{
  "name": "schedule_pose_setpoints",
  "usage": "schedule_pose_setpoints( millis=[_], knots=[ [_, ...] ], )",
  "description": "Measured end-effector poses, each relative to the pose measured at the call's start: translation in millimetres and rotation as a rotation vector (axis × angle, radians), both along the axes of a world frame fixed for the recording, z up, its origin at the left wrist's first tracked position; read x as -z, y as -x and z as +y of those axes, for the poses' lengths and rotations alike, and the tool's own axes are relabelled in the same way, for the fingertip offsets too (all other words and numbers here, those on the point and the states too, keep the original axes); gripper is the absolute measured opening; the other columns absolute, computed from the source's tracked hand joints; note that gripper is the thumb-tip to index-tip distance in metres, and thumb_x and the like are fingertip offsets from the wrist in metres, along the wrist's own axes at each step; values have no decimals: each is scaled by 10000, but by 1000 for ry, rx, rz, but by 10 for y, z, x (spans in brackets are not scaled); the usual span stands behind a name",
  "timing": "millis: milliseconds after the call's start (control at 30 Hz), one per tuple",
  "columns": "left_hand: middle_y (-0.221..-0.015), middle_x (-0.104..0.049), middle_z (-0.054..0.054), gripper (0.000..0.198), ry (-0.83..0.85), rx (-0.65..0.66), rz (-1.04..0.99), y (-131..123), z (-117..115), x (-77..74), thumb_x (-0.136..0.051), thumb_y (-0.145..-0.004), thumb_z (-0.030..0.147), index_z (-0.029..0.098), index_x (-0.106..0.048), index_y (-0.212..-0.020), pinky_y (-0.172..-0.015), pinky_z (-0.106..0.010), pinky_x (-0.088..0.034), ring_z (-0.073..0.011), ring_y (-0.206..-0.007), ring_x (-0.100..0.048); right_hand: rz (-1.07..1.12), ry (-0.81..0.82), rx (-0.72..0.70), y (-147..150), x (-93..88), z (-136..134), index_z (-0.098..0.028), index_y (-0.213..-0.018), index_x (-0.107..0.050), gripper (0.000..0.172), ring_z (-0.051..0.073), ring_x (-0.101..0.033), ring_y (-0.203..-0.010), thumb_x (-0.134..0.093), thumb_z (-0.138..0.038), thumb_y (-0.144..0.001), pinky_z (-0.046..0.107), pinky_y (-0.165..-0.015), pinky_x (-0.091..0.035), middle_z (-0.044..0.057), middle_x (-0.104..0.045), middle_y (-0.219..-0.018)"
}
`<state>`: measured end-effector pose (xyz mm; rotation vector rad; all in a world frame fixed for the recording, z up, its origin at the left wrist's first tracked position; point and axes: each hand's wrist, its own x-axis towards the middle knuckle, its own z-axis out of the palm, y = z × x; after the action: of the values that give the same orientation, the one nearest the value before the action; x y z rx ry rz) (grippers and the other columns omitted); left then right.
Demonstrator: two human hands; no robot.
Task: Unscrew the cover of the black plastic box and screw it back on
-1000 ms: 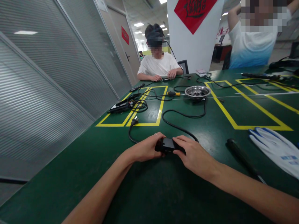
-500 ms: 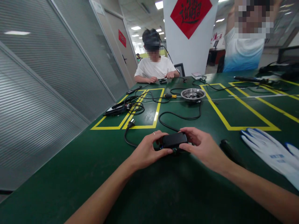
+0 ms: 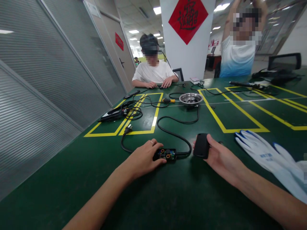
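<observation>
A small black power adapter base [image 3: 167, 154] lies open on the green table [image 3: 168, 198], its circuit board with orange parts showing. My left hand [image 3: 143, 157] rests against its left end, fingers curled around it. My right hand [image 3: 219, 156] holds the black adapter cover [image 3: 200, 145] lifted off, just right of the base. A black cable [image 3: 176, 123] runs from the base toward the metal bowl [image 3: 191, 98], and another lead ends in a plug [image 3: 129, 129] to the left.
White and blue gloves [image 3: 268, 156] lie at the right. Further back are a yellow-handled screwdriver [image 3: 168, 100] and a tangle of black cables and devices [image 3: 122, 112]. A person in white [image 3: 153, 72] sits at the far end; another person [image 3: 237, 54] stands at the back right.
The black cover has come off the adapter. My right hand carried it to the right while my left hand stayed on the base, whose circuit board now shows.
</observation>
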<state>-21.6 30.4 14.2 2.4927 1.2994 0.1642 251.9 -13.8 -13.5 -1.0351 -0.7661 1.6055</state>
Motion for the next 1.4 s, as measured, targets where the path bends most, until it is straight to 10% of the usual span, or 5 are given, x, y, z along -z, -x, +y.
schedule_pose_setpoints(
  millis=[533, 967, 1167, 1400],
  knots=[
    [-1069, -556, -60, 301, -182, -15, -279, 22, 130, 44, -580, -883, 440, 209, -613, -1073, -890, -370, -453, -231, -990, -555, -325, 20, 39, -328, 71, 3, -108, -1297, -441, 614, 175, -647, -862, -256, -552, -916, 358, -794, -515, 174, -642, -1163],
    [-1020, -547, -59, 264, -329, -100, -367, 35, 117, 18, -579, -898, 398, 183, -603, -1051, -842, -353, -455, -225, -953, -554, -1506, -553, 46, -177, 238, 261, -111, -1254, -557, 499, 351, -508, -1017, -410, -414, -886, 578, -869, -384, 209, -570, -1107],
    [-1011, -552, -57, 255, -358, -128, -372, 23, 110, 20, -576, -899, 398, 181, -594, -1031, -837, -349, -459, -226, -946, -560, -1693, -718, -5, 22, 52, 27, -19, -1371, -393, 558, 417, -405, -1196, -347, -352, -925, 646, -936, -336, 286, -449, -1297],
    [-1047, -548, -58, 256, -393, -131, -372, -14, 99, 104, -562, -906, 393, 196, -566, -1069, -873, -355, -456, -233, -987, -560, -1574, -1034, -352, 656, 30, 4, -203, -1349, -442, 480, 265, -437, -1243, -472, -360, -897, 432, -1010, -422, 129, -446, -1385]
  ],
)
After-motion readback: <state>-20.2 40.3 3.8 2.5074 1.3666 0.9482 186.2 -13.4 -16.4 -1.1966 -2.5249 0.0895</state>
